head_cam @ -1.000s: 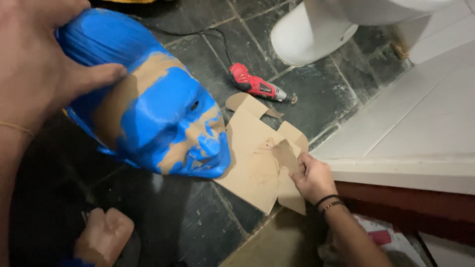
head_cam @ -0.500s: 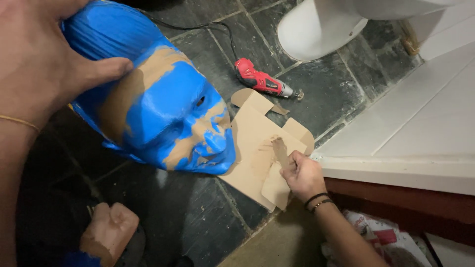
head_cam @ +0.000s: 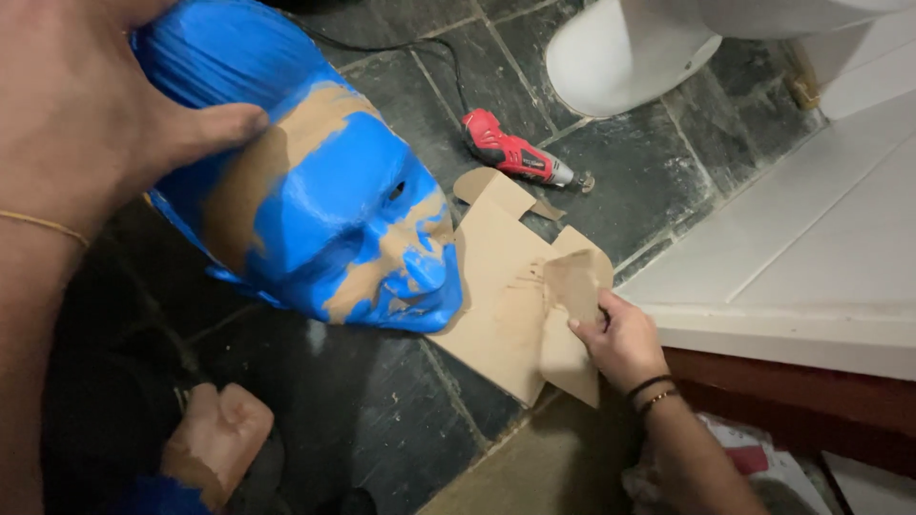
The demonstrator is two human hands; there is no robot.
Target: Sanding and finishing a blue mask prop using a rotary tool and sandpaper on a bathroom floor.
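Landmark: the blue sculpted head (head_cam: 315,210), patched with tan filler, tilted face-up over the dark slate floor (head_cam: 382,420).
Left hand (head_cam: 86,114): closed over the crown of the head, thumb lying across the tan patch, propping it up.
Right hand (head_cam: 620,339): just right of the head's chin, fingers pinched on a folded tan sheet (head_cam: 572,286) that looks like sandpaper, over the flattened cardboard (head_cam: 496,296).
Handling: the head looks rigid and hollow, probably light for its bulk; the painted skin seems slick, so the crown and jaw edge give the surest hold.
Beyond the head: a red rotary tool (head_cam: 515,153) on the floor, cord trailing; white toilet base (head_cam: 620,57) farther off.
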